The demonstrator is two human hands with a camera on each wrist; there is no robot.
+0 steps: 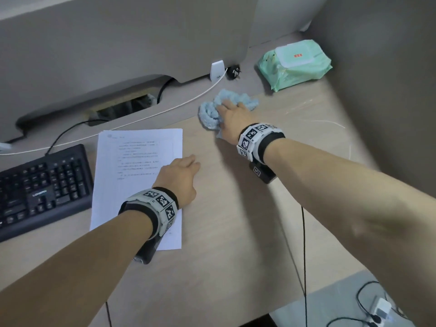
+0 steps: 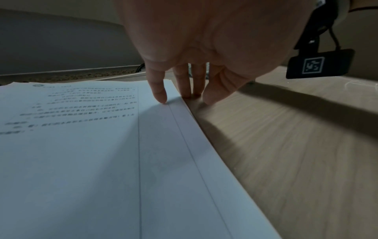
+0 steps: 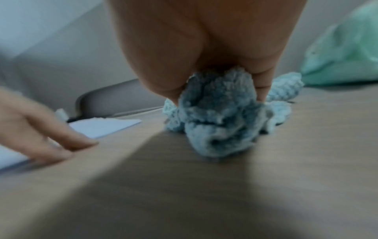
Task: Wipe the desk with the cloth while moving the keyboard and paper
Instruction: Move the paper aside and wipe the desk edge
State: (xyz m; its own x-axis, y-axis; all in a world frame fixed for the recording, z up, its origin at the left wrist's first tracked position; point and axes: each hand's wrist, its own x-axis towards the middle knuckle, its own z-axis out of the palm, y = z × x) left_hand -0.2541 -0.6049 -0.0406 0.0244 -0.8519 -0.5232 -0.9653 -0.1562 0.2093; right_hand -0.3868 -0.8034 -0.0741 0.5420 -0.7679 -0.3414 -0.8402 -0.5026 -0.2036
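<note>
Bunching under curled fingers, the blue cloth (image 1: pixel 212 109) is gripped by the right hand (image 1: pixel 232 119) on the table (image 1: pixel 236 232) (near green wipes (image 1: pixel 295 64)); the paper (image 1: pixel 132 175), beside the keyboard (image 1: pixel 40 187), is touched by the left hand's (image 1: pixel 177 178) straight fingertips (image 2: pixel 161 97).

bunched blue cloth (image 1: pixel 213 109), paper (image 1: pixel 132 166) beside keyboard (image 1: pixel 42 187)

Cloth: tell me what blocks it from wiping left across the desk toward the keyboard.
The paper lies flat between the cloth, gripped by the right hand, and the keyboard. The left hand rests fingertips at the paper's right edge. A white cable runs behind.
</note>
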